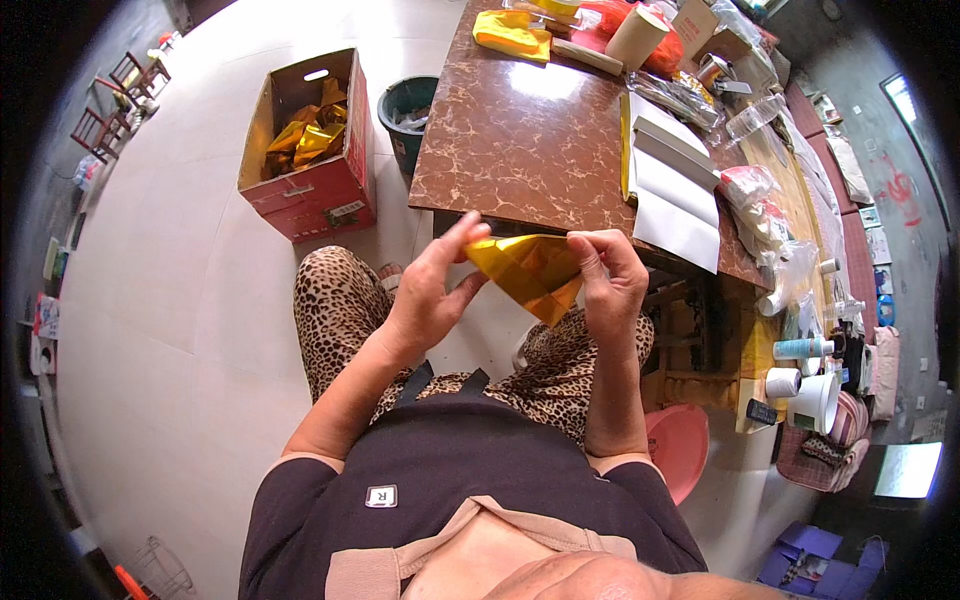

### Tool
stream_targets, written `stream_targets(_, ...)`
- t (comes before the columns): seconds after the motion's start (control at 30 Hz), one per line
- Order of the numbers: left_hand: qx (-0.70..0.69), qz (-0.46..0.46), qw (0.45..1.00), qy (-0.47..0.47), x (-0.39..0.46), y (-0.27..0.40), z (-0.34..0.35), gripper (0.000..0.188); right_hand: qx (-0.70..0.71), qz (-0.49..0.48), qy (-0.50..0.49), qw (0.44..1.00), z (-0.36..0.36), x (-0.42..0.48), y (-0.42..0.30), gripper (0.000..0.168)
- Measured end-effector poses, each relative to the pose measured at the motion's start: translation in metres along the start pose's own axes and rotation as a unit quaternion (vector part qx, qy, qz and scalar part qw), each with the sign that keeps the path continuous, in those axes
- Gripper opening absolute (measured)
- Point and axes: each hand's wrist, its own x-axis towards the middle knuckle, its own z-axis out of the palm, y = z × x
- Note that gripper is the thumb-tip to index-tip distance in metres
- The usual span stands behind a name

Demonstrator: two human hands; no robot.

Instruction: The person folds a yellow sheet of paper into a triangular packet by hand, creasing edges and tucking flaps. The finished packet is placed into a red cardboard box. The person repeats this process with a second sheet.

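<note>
A folded piece of shiny gold foil paper (536,274) hangs in front of me, over the gap between my knees. My right hand (615,281) pinches its right corner between thumb and fingers. At the paper's other end is my left hand (439,281), with thumb and fingers spread apart around the left corner. Its fingertips are blurred and very close to the paper; whether they touch it is unclear. Just beyond the paper runs the front edge of a brown marble-patterned table (517,142).
Left of the table stand a red cardboard box (322,199) with gold foil pieces (315,139) inside and a dark green bucket (405,139). White paper sheets (675,195) overhang the table's front edge. Bags, a cardboard tube (637,37) and a yellow cloth (514,34) crowd the far end.
</note>
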Motion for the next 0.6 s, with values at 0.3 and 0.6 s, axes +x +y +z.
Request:
stream_targets(0.3, -0.13, -0.115, 0.979, -0.102, -0.018, -0.007, 0.02, 0.021, 0.083, 0.023, 0.078, 0.993, 0.014, 0.001, 0.003, 0.014)
stream_targets(0.6, -0.113, -0.116, 0.979, -0.125, -0.023, -0.003, 0.039, 0.023, 0.098, 0.042, 0.106, 0.989, 0.027, -0.003, 0.012, 0.018)
